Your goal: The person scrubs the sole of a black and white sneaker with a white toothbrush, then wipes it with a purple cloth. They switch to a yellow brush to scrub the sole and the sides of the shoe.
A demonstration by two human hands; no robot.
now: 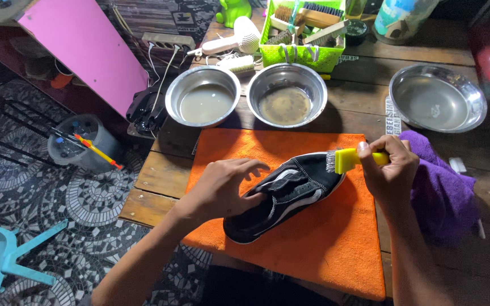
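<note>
Left hand [222,187] fingers spread on the shoe [284,195]; right hand [389,167] pinches a yellow brush [350,160] at its toe. Behind the shoe, two bowls [202,96] of murky water; right of it, a purple towel [443,192].

So the desk [364,96] is made of dark wooden planks, pretty worn looking. An orange mat [313,249] covers most of the near part, with a black sneaker [284,195] sitting on it. Behind the mat are two steel bowls of murky water [202,95] [286,94] side by side, and a third, mostly empty bowl [438,97] off to the right. A green basket of brushes [301,54] sits at the back, a white hair dryer [233,38] next to it, and a purple towel [443,192] lies at the right edge.
</note>
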